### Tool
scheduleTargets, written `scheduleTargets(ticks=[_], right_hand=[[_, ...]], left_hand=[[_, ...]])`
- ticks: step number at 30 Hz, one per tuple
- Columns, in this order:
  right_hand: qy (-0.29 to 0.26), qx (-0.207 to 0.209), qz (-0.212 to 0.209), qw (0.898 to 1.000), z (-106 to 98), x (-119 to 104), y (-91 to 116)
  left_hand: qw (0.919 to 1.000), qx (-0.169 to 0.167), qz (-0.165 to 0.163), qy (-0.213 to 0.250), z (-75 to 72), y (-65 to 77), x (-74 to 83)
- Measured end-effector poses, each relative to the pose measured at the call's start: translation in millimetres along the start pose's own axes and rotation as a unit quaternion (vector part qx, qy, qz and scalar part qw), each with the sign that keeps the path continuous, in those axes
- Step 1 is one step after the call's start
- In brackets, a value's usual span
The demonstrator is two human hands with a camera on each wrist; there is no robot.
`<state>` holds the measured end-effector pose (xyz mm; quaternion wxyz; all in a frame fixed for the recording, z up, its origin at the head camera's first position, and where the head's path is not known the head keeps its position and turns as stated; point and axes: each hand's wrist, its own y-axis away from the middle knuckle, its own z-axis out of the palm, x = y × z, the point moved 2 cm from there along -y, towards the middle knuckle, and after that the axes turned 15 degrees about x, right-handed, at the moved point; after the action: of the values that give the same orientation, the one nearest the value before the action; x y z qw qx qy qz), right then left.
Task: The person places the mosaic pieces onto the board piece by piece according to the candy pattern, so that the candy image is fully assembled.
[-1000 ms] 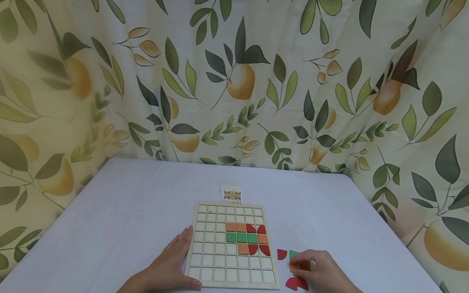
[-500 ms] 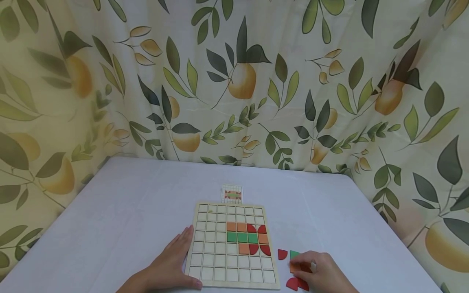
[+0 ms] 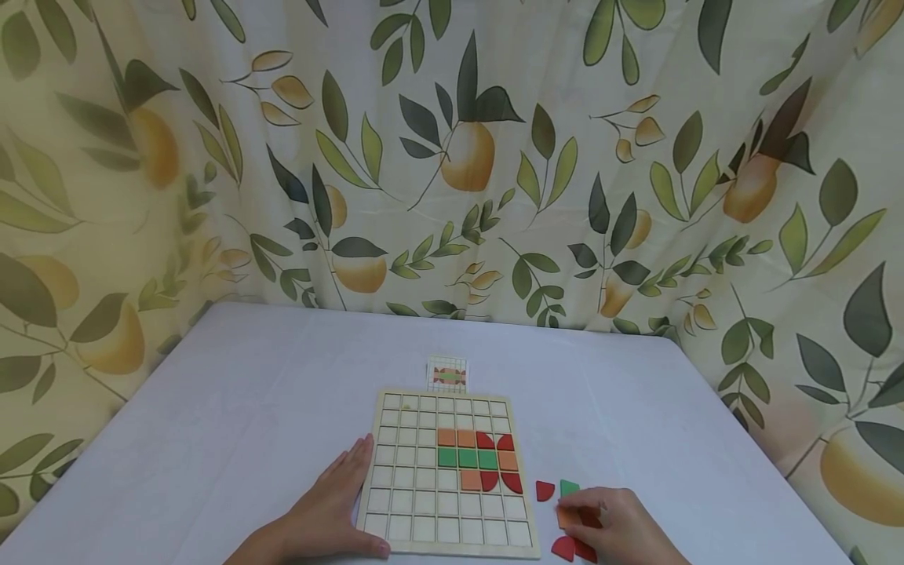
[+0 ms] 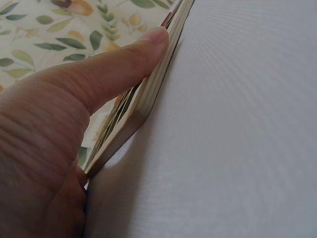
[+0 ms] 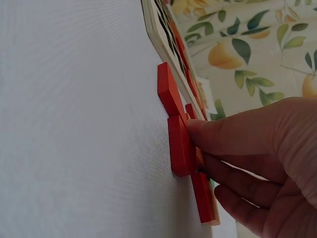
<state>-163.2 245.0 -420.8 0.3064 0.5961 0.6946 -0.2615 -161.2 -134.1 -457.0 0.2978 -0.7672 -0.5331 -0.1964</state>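
1. Head cam gives me the layout: pale grid board (image 3: 446,502) on white cloth (image 3: 282,377), small patterned card (image 3: 446,375) by its far edge.
2. L wrist cam shows me the board's edge side-on: layered, wood-like, rounded corner, w/ thumb of L hand (image 4: 54,124) on it.
3. R wrist cam adds depth to loose red pcs (image 5: 182,147): thick, smooth; head cam shows them flat.
4. On board's R half: orange squares (image 3: 446,437), green squares (image 3: 468,457), red quarter-rounds (image 3: 512,482).
5. L hand: fingers straight along board's L edge, thumb spread wide to near edge.
6. R hand (image 3: 614,522): thumb + index narrow, pinching orange tile (image 3: 565,516), R of board, betw. green tile (image 3: 569,487) & nearest red pcs.
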Motion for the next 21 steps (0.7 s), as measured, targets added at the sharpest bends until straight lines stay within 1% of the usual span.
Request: scheduleTargets(ticks=[4, 7, 13, 15, 21], right_hand=[[0.001, 0.001, -0.008, 1.0, 0, 0, -1], [0.006, 0.009, -0.011, 1.0, -1, 0, -1], [0.025, 0.049, 0.007, 0.998, -6, -3, -2], [0.033, 0.057, -0.003, 0.998, -6, -6, -4], [0.044, 0.058, -0.072, 0.995, 0, -17, -14]], left_hand=[[1.0, -0.001, -0.003, 0.0, -0.3, 0.0, 0.9], [1.0, -0.003, -0.003, 0.0, -0.2, 0.3, 1.5], [1.0, -0.004, -0.005, -0.003, 0.3, 0.3, 2.2], [0.9999, -0.006, -0.008, -0.004, 0.3, -0.1, 2.1], [1.0, -0.006, -0.008, -0.002, -0.5, -0.1, 2.1]])
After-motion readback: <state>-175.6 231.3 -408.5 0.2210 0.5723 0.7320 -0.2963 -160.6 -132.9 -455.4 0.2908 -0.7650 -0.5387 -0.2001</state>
